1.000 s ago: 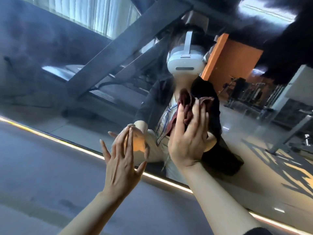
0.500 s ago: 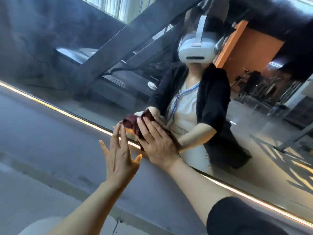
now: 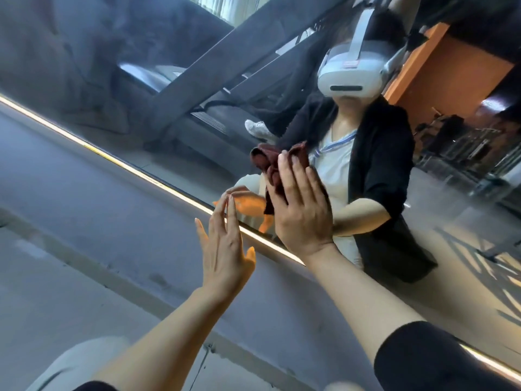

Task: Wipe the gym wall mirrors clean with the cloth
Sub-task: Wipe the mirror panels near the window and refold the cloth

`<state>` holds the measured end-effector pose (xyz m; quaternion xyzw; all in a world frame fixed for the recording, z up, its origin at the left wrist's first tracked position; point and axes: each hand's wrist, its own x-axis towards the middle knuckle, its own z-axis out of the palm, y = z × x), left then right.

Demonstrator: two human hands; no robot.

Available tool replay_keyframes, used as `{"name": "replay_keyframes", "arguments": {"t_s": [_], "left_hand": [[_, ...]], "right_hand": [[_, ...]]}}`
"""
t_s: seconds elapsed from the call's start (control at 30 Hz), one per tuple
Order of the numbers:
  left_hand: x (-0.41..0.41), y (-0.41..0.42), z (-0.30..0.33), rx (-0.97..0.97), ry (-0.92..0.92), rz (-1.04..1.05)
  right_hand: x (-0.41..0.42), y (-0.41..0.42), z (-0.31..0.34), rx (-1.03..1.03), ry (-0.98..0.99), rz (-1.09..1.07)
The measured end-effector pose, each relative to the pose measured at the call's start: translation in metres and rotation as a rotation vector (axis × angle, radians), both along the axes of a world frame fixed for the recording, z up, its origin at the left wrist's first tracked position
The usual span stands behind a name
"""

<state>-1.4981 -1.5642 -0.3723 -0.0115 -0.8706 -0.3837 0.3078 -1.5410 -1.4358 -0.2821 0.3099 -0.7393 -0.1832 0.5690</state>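
The wall mirror [image 3: 141, 80] fills the upper part of the view, tilted, with a bright lit strip [image 3: 121, 162] along its lower edge. My right hand [image 3: 301, 210] presses a dark red cloth [image 3: 270, 165] flat against the glass just above that strip, fingers straight. The bunched cloth sticks out above and left of my fingers. My left hand [image 3: 225, 246] is raised beside it to the left, fingers straight and together, fingertips at the lit strip; whether they touch is unclear.
Below the strip runs a grey wall [image 3: 84, 221] with a paler floor band [image 3: 56, 306] under it. The mirror reflects a person wearing a white headset, a treadmill frame, an orange wall and gym machines at right.
My right hand with the cloth went from high on the glass down-left to the strip, then back up and to the right. My left hand stayed raised near the strip.
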Motion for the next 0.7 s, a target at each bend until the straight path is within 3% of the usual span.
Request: {"name": "replay_keyframes", "arguments": {"t_s": [0.13, 0.23, 0.3, 0.43, 0.5, 0.6, 0.7], "left_hand": [[0.001, -0.007, 0.000, 0.058, 0.008, 0.024], [-0.003, -0.015, 0.007, 0.117, 0.067, 0.048], [-0.009, -0.019, 0.020, 0.169, 0.146, 0.045], [-0.023, -0.024, 0.045, 0.296, 0.258, 0.030], [-0.028, -0.026, 0.053, 0.353, 0.275, 0.036], [-0.033, -0.026, 0.056, 0.406, 0.314, 0.036], [-0.030, -0.023, 0.051, 0.427, 0.321, 0.050]], "right_hand": [[0.004, 0.004, -0.044, 0.223, -0.170, -0.011], [0.006, 0.011, -0.030, 0.335, -0.237, 0.010], [0.004, 0.007, 0.015, 0.242, -0.162, 0.021], [-0.008, -0.017, 0.119, -0.160, 0.103, -0.019], [-0.016, -0.033, 0.132, -0.263, 0.133, -0.017], [-0.021, -0.048, 0.097, -0.098, 0.085, 0.003], [-0.011, -0.035, 0.045, 0.243, -0.147, 0.034]]}}
